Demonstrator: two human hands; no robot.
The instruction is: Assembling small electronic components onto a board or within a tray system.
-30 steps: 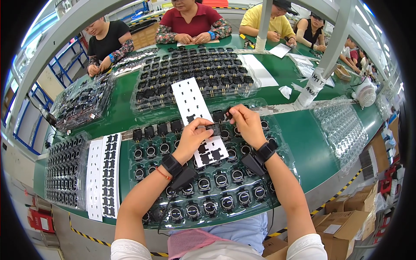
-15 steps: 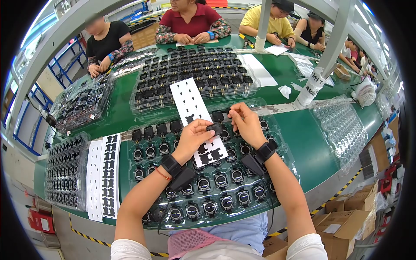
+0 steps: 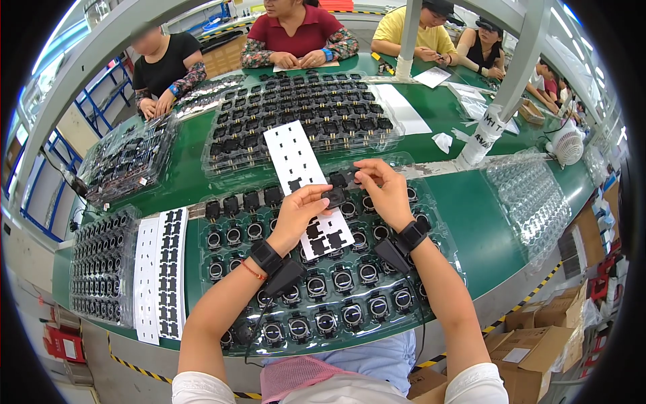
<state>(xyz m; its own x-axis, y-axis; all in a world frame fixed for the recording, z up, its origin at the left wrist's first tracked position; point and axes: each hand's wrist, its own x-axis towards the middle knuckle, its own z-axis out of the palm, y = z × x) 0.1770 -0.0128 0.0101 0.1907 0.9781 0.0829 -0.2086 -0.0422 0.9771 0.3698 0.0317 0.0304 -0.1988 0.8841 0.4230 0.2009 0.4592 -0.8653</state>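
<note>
My left hand (image 3: 301, 210) is closed on a small black square part (image 3: 334, 197), pinched between thumb and fingers above a clear tray (image 3: 441, 232). Close by on the right, my right hand (image 3: 385, 192) has thumb and forefinger pressed together; whatever they hold is too small and dark to make out. Under my left hand a white sheet of black die-cut stickers (image 3: 291, 149) lies across the tray. Round black parts with silvery rings (image 3: 316, 286) fill several of the tray's rows, and square black parts (image 3: 251, 200) line its far row.
Left of my tray lie two more sticker sheets (image 3: 171, 269) and a filled tray (image 3: 101, 262). Beyond stands a large tray of black parts (image 3: 303, 111). Stacked clear trays (image 3: 528, 202), a post (image 3: 481, 138) and a small white fan (image 3: 567, 145) are at right. Co-workers sit opposite.
My right hand's fingertips have shifted slightly left, closer to the black part. The left hand has barely moved and still holds that part.
</note>
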